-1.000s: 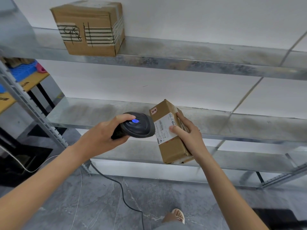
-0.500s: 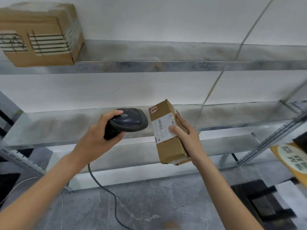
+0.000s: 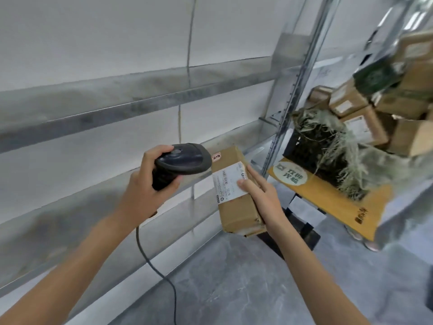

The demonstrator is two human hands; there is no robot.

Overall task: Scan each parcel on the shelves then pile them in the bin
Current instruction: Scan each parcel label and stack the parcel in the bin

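Head view: the right hand (image 3: pixel 262 198) holds a small cardboard parcel (image 3: pixel 236 195) upright in the air, in front of the metal shelves (image 3: pixel 131 106), with its white shipping label (image 3: pixel 230 182) turned toward the camera and toward the barcode scanner (image 3: pixel 181 161). This hand's grip is closed round the parcel's right edge, thumb laid on the label's margin, fingers behind, which leaves the barcode uncovered. The left hand (image 3: pixel 150 184) wraps the scanner's handle, thumb on top of the housing, its head just beside the parcel's upper left corner; a cable (image 3: pixel 161 275) hangs from it toward the floor. To the right, blurred, stacked cardboard boxes (image 3: pixel 365 120) lie in what is probably the bin (image 3: pixel 328 202), the parcel's likely destination.
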